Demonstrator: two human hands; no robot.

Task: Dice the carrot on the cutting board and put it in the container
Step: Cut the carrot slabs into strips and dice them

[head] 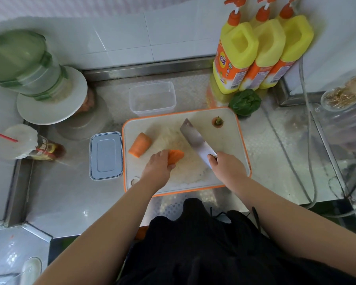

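Note:
A white cutting board [230, 149] with an orange rim lies on the steel counter. My left hand [158, 165] holds a halved carrot piece [176, 156] near the board's middle. A second, thicker carrot chunk [140, 144] lies apart at the board's left. The carrot's cut-off top [217, 121] sits at the far right corner. My right hand [227, 168] grips the handle of a cleaver [195, 140], whose blade points up and left, just right of the held piece. A clear empty container [152, 98] stands behind the board.
A grey lid [105, 155] lies left of the board. Three yellow bottles [259, 52] and a green leafy vegetable [245, 102] stand at the back right. A green jar on a white plate [51, 99] and a sauce bottle [47, 150] are at left. Cables run along the right.

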